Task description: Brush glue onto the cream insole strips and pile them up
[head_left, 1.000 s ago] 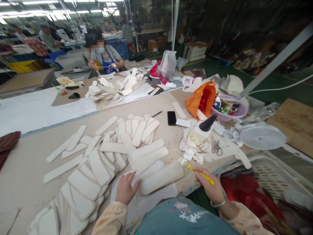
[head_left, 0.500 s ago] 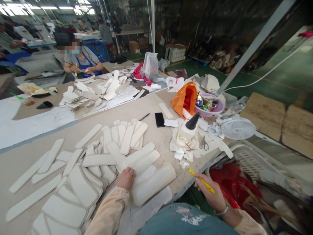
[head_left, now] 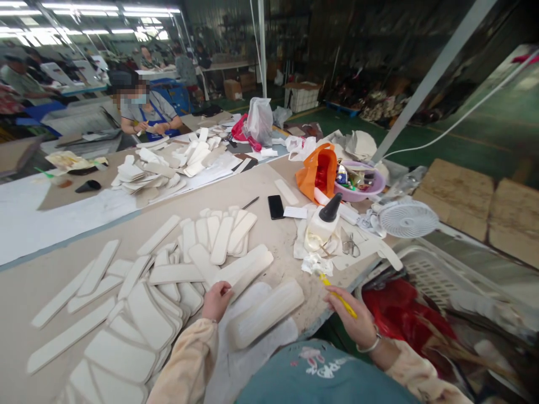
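My left hand (head_left: 215,300) grips the near end of a long cream strip (head_left: 246,268) lying on the pile of cream pieces (head_left: 168,280). My right hand (head_left: 351,320) is closed on a yellow-handled brush (head_left: 337,294), its bristles over crumpled white paper (head_left: 316,264) near the table edge. A glue-coated cream strip (head_left: 265,313) lies on white paper between my hands. A glue bottle with a black nozzle (head_left: 322,227) stands just beyond the brush.
A black phone (head_left: 275,206), scissors (head_left: 348,244), an orange bag (head_left: 320,168), a purple bowl (head_left: 365,188) and a small white fan (head_left: 406,219) sit to the right. A white crate (head_left: 425,278) stands beside the table. A person works at the far table (head_left: 145,115).
My left hand slid from the paper up to the long strip and took hold of its end. The brush moved forward to the crumpled paper. The view swung right.
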Available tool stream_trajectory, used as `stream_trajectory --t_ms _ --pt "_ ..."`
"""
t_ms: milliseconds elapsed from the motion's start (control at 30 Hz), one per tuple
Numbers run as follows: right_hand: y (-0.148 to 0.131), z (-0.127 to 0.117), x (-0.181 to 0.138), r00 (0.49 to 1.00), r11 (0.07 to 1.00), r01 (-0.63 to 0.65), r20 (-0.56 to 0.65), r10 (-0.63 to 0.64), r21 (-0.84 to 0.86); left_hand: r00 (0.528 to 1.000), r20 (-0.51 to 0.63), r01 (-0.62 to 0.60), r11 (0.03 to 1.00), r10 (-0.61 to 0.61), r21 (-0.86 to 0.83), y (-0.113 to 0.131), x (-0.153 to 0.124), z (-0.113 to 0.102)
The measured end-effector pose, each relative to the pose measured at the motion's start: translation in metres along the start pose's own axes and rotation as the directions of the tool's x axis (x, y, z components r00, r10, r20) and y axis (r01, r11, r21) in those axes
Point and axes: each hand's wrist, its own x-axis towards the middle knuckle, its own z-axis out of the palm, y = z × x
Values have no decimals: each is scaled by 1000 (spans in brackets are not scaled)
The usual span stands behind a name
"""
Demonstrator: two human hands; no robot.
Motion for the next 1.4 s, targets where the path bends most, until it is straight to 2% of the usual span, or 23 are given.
stream_trajectory --t_ms 67,167,233,300,367,467,567,633,733,833,900,1033,1233,1400 --pt "-3 2 8 998 998 70 -10 -70 -11 999 -28 -24 971 18 -238 7 -13 -15" --pt "-7 6 23 988 989 150 -26 -150 -9 999 -34 -28 824 11 -565 25 -45 -36" --pt "-7 11 31 986 984 166 -8 -166 68 1000 -8 -16 738 15 -675 41 -71 -44" --pt "-5 16 35 983 972 162 59 -174 168 999 46 18 673 24 -739 56 -97 -45" --pt "-3 21 35 973 955 126 155 -172 269 993 112 72 618 27 -783 67 -119 -39" --pt "-2 24 27 948 924 -28 304 -96 381 984 177 144 553 5 -821 74 -141 -21" --pt "-3 22 18 921 930 -148 389 7 335 981 164 193 446 -104 -874 72 -157 -2" --pt "-2 18 13 908 945 -159 418 26 286 970 154 210 330 -186 -920 69 -168 8" --pt "1 15 10 898 953 -152 440 21 264 953 205 244 166 -222 -955 65 -182 17" --pt "4 18 13 911 970 -87 413 -15 227 926 251 288 99 -281 -952 60 -187 23" --pt "6 24 18 916 988 -10 399 -52 151 891 230 302 133 -392 -944 55 -181 27" --pt "12 43 35 918 990 130 385 -98 -58 828 94 327 339 -553 -882 43 -153 38" --pt "25 66 57 906 941 251 397 -146 -228 816 -36 430 647 -577 -630 23 -122 57" --pt "34 72 63 893 897 338 398 -210 -284 822 -51 485 743 -568 -461 17 -115 61"
